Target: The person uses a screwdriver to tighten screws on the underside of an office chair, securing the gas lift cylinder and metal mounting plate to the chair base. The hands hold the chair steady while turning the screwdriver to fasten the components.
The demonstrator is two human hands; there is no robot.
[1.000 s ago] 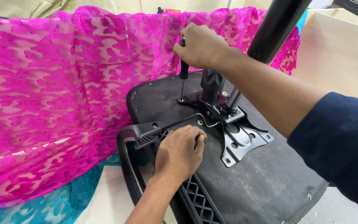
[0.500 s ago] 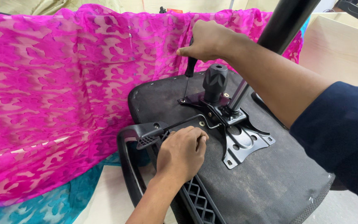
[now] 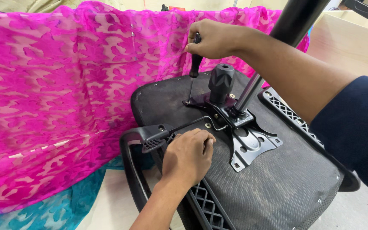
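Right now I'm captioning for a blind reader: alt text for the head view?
Right hand drives a black-handled screwdriver into the black metal plate under an upturned black chair seat; left hand steadies it beside pink patterned cloth.

The top of the screwdriver [image 3: 195, 64] handle is buried in the right hand [image 3: 216, 39], and its tip is too small to tell whether it sits in a screw. The left hand [image 3: 187, 156] covers part of the chair seat underside [image 3: 277, 187], and what its curled fingers press is hidden. The black gas-lift column [image 3: 297, 19] runs out of the top edge. The seat's lower corner and the armrest [image 3: 133, 170] are cut off at the bottom. The pink patterned cloth [image 3: 64, 85] hides the surface beneath it.
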